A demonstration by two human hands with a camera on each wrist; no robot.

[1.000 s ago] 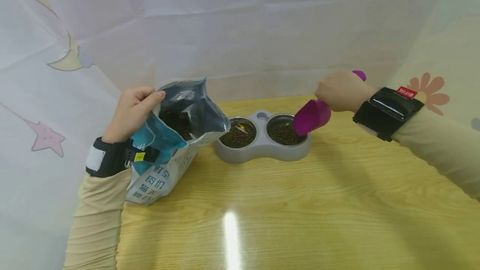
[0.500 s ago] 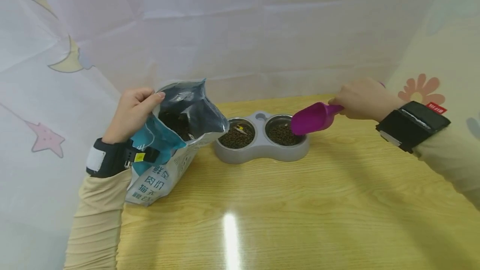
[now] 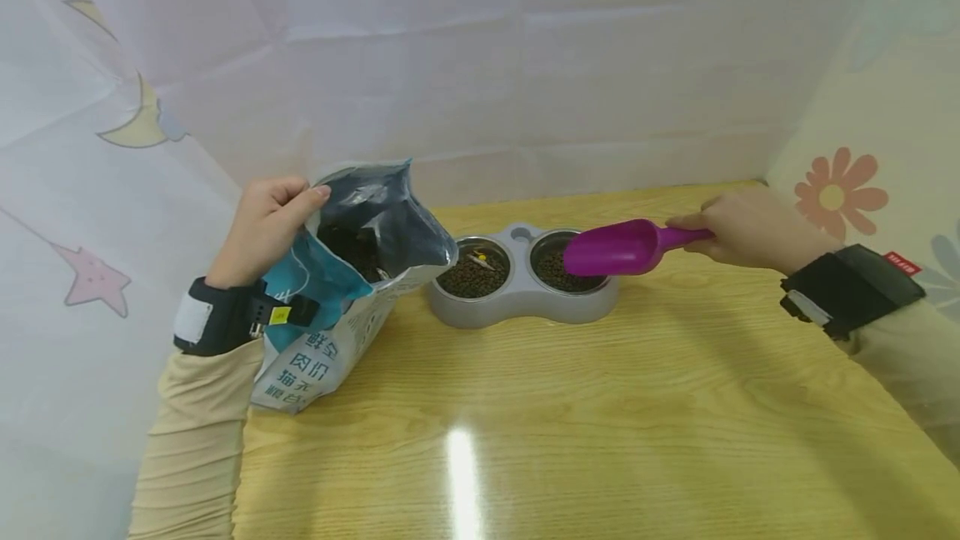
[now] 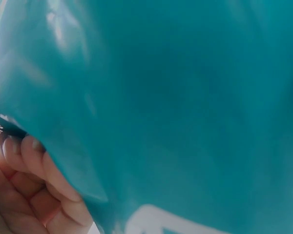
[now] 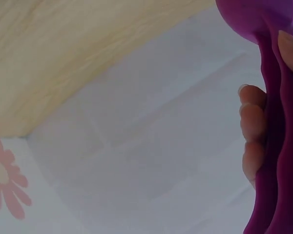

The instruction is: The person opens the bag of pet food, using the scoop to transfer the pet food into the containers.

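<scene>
Right hand (image 3: 742,227), seen from the head camera, grips the handle of our purple scoop (image 3: 618,247), which lies level with its bowl just over the right well of the grey double pet bowl (image 3: 525,294); both wells show brown kibble. Our left hand (image 3: 266,223), far left, pinches the upper edge of the open food bag (image 3: 352,282), which stands tilted on the yellow table (image 3: 600,423). We judge the scoop emptied over the right well, so the next move calls for carrying it left into the bag's mouth while we hold that mouth open. From the left wrist, teal bag film (image 4: 185,107) fills the view, with curled fingers (image 4: 34,170) on its edge. From the right wrist, fingers (image 5: 254,131) wrap the purple handle (image 5: 276,146); beyond are the table edge and white cloth.
</scene>
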